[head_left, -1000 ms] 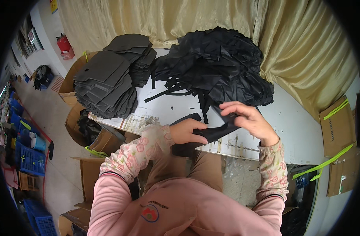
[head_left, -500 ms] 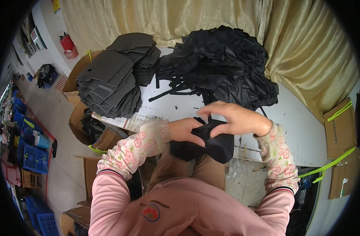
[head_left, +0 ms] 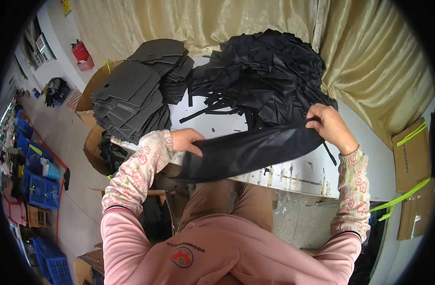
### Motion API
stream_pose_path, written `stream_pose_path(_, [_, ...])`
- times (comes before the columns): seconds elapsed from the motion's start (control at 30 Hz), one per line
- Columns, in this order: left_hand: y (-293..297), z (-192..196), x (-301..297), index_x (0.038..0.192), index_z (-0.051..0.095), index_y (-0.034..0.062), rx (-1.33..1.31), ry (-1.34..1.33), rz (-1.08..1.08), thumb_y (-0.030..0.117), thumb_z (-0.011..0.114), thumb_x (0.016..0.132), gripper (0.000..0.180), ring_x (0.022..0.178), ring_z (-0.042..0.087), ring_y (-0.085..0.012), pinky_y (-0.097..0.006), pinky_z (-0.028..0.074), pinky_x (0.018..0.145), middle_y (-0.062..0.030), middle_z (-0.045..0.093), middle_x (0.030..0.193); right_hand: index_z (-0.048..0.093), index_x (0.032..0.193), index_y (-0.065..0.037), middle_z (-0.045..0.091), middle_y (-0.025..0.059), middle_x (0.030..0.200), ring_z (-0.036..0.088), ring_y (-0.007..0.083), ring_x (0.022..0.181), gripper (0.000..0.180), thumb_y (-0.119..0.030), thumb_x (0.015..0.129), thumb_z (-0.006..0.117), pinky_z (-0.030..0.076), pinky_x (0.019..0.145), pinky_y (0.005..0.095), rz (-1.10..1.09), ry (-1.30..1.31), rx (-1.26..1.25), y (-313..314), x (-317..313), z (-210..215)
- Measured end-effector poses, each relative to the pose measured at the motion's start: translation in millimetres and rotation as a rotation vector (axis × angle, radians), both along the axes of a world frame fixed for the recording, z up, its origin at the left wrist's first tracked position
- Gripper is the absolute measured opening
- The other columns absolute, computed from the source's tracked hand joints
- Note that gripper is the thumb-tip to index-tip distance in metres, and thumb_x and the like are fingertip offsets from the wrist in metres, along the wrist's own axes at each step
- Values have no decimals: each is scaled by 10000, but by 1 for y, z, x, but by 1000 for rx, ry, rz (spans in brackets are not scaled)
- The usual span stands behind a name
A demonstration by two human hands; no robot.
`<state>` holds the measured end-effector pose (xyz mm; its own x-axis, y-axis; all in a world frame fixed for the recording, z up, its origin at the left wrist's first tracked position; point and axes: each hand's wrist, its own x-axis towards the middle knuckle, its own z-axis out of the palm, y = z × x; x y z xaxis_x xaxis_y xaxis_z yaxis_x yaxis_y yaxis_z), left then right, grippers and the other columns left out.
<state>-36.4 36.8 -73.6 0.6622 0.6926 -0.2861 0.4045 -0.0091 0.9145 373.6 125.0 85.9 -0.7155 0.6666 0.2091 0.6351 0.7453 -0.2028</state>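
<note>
A long black fabric piece (head_left: pixel 255 152) is stretched between my two hands, over the front edge of the white table. My left hand (head_left: pixel 186 141) grips its left end, with the thumb on top and the other fingers partly hidden. At the far right end, my right hand (head_left: pixel 330 124) pinches the upper corner. Beyond the piece lies a big heap of similar black fabric pieces (head_left: pixel 265 76). Stacks of dark grey shaped panels (head_left: pixel 125 90) stand to its left.
The white table (head_left: pixel 360 137) carries small black scraps and strips. Cardboard boxes (head_left: pixel 91 147) stand at its left, and another carton (head_left: pixel 409 156) is at the right. A gold curtain (head_left: pixel 189 23) hangs behind. Blue crates (head_left: pixel 42 190) sit on the floor far left.
My hands have moved apart, the right one going right and slightly up, the left one going left. The black fabric, bunched between them before, is now spread out lengthwise.
</note>
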Motion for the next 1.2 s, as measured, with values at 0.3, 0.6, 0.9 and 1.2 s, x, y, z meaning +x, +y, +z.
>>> stream_pose_path(0.3, [-13,4,-16,899,677,82,961,450,560,73,648,780,123,795,615,-312,-386,494,698,-96,625,825,574,746,-50,522,81,746,518,287,735,136,40,676,648,415,637,369,-97,175,264,-39,60,-90])
stream_pose_path(0.6, [-44,-137,-23,892,714,148,934,711,461,-7,608,714,258,831,597,-261,-381,497,751,-41,597,855,649,908,-63,556,92,904,524,283,931,207,-91,705,673,404,828,389,-60,19,-98,-97,58,-234])
stream_pose_path(0.9, [-47,-119,-28,1030,678,123,773,698,401,-44,564,736,356,948,595,-294,-389,484,837,-76,608,982,341,1432,-130,273,115,1501,223,311,1398,768,-429,794,647,161,1135,500,49,-152,-199,-111,20,-270])
stream_pose_path(1.2, [-54,-75,-45,940,678,85,958,779,441,-80,562,666,340,899,585,-309,-381,484,821,-95,628,938,327,1440,-130,261,124,1509,171,311,1418,837,-512,768,647,123,1134,525,93,-287,-210,-91,21,-254])
